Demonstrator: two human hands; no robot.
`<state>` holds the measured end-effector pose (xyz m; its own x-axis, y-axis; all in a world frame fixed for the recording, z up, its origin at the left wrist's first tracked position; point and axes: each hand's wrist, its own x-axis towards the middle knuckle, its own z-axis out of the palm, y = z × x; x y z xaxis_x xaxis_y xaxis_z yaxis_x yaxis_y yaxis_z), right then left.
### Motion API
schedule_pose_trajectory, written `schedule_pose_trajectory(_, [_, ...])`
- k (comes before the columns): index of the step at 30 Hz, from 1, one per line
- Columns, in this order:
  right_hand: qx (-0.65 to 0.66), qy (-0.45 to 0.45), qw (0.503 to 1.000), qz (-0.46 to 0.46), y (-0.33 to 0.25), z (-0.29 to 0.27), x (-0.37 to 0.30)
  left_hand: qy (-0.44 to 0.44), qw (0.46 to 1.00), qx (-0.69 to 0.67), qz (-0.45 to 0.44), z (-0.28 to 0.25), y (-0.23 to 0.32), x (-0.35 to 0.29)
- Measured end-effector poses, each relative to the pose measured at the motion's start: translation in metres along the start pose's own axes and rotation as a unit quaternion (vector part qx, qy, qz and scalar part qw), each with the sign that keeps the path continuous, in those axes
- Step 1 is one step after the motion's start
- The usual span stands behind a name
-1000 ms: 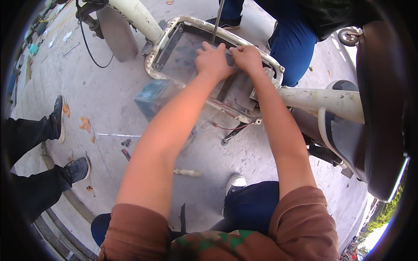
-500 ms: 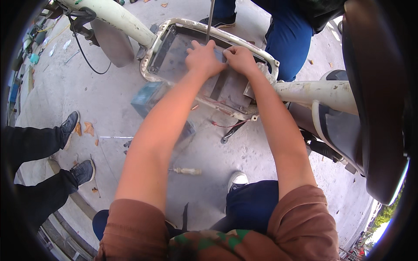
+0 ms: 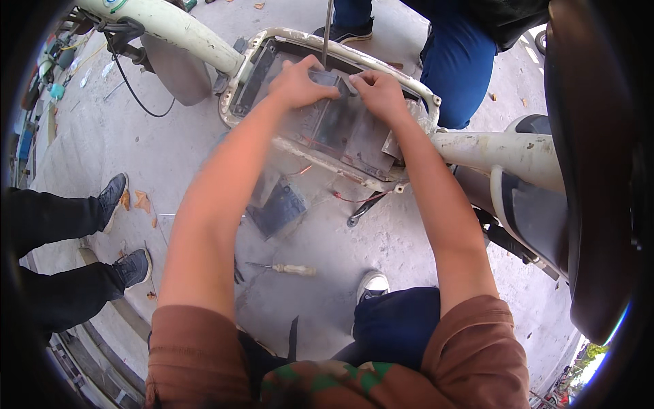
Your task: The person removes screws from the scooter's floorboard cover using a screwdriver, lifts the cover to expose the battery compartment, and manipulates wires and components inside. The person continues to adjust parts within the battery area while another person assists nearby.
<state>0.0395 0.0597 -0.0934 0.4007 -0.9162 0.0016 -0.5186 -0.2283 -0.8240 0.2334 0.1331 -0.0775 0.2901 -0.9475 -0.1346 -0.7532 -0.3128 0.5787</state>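
Note:
Both my hands are inside a rectangular battery tray (image 3: 242,76) with a pale, worn rim, set in a scooter frame. My left hand (image 3: 294,84) rests over a grey battery block (image 3: 315,116), thumb and fingers spread apart. At its right, my right hand (image 3: 378,92) has thumb and forefinger pinched together near the block's far edge; anything between them is too small to make out. A thin upright metal rod (image 3: 328,31) comes down into the tray beyond my left hand. A loose red wire (image 3: 354,198) hangs from the near rim.
Below the tray, a dark battery block (image 3: 278,208) lies on the concrete beside a screwdriver (image 3: 294,270) with a pale handle. A person in blue trousers (image 3: 458,71) kneels beyond the tray; another person's shoes (image 3: 131,268) are at left. A dark scooter seat (image 3: 591,177) fills the right side.
My left hand has shifted left across the battery block, and the dark strip beside the block shows wider. My left forearm has moved left, uncovering more of the floor battery. The right hand stays nearly in place.

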Motion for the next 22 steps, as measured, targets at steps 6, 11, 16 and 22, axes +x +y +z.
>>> schedule_pose_trajectory(6, [0.004, -0.003, 1.0, -0.009, 0.001, -0.003, 0.0, 0.007, 1.0, 0.023, -0.005, 0.001, 0.0, 0.002])
schedule_pose_trajectory(11, [-0.131, -0.024, 0.991, 0.005, 0.004, 0.002, 0.008, 0.034, 0.997, 0.067, -0.001, 0.001, 0.017, -0.004])
schedule_pose_trajectory(16, [-0.071, -0.033, 0.997, 0.02, -0.002, 0.001, -0.002, -0.005, 0.998, 0.063, 0.024, -0.004, -0.003, 0.007])
schedule_pose_trajectory(22, [-0.069, -0.02, 0.997, 0.0, 0.004, -0.001, 0.005, 0.027, 0.994, 0.103, -0.009, -0.004, 0.016, -0.009])
